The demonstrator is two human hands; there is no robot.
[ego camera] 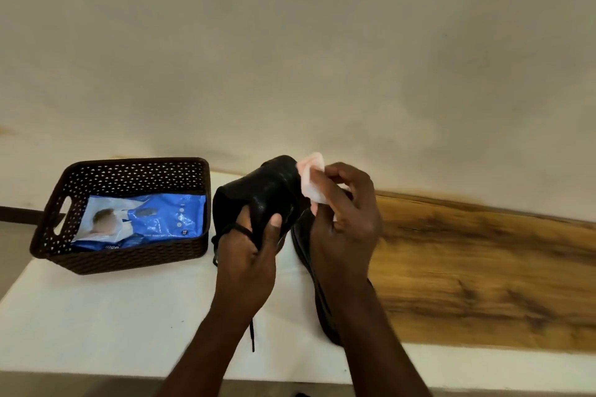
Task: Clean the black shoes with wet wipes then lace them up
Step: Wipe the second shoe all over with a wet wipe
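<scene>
black shoe (267, 193) sits lifted off the bench (129, 316) in my left hand (251, 255), whose fingers (276, 222) curl round its opening, thumb pressed on the leather. my right hand (342, 219) pinches a pale wet wipe (312, 180) against the toe end, so i judge the cleaning step is in hand and lacing has not begun. the shoe's long axis runs from the opening near my left palm up and away to the right, toe pointing toward the wall. a loose lace (252, 332) hangs down from it onto the bench. the second shoe (317, 284) lies on the bench just beside, partly hidden under my right forearm, its length running toward me. next i'd draw the wipe along the upper, turning the shoe to reach each side. the wipes pack (142, 219) lies in the brown basket (129, 255) at left.
</scene>
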